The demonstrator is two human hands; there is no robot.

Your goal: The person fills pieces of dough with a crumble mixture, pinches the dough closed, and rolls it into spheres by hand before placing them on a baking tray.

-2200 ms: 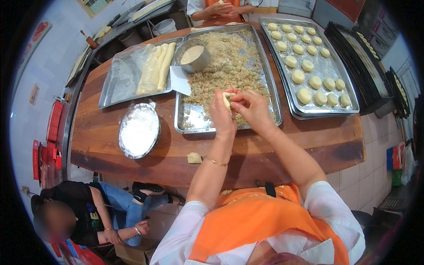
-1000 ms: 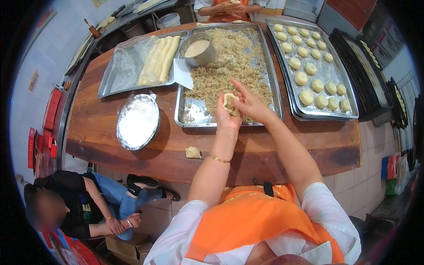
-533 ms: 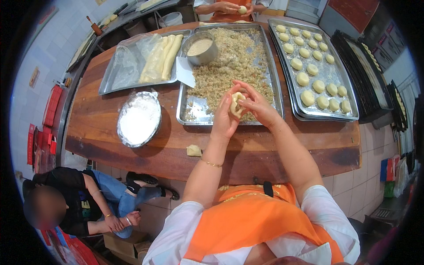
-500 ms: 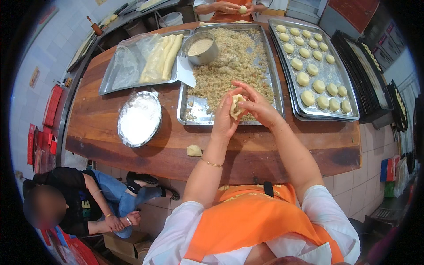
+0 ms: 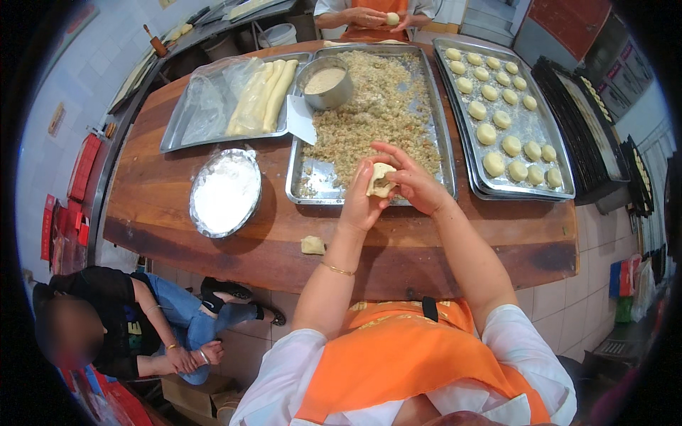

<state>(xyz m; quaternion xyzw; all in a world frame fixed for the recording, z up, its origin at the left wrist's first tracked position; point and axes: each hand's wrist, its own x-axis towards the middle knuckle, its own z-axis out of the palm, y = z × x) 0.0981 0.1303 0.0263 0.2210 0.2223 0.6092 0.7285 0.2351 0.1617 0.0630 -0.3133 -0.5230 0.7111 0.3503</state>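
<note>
Over the near edge of the filling tray [image 5: 321, 172]: one dough wrapper [image 5: 381, 182], pale, cupped, with an uneven rim, raised off the worktop [image 5: 177, 257] between two bare hands.

Left hand [image 5: 361, 201]: grip closed about the wrapper's near and left side; gold-coloured bangle [image 5: 337, 270] on the forearm.

Right hand [image 5: 420, 187]: thumb side against the wrapper's right edge, forefinger raised; whether its grip pinches the dough, cannot tell.

Filling [image 5: 376, 117]: crumbly, tan, spread over most of its tray.

Metal pot [image 5: 337, 98]: round, pale contents, standing at that tray's left side. White flat sheet [image 5: 301, 119]: just beside the pot, near the left rim.

Second tray [image 5: 170, 147]: left; holds long dough ropes [image 5: 282, 94], partly under clear plastic [image 5: 213, 96].

Bowl [image 5: 196, 221]: silvery, filled with white powder [image 5: 226, 192].

Dough piece [image 5: 312, 245]: small, squarish, near the worktop's front edge.

Stacked trays [image 5: 522, 124]: right; the topmost carries round dough cakes [image 5: 493, 164], set in rows.

Co-worker's hands [image 5: 371, 18]: far side, with a dough ball [image 5: 392, 18].

Seated person [image 5: 160, 323]: lower left, forearms crossed.
</note>
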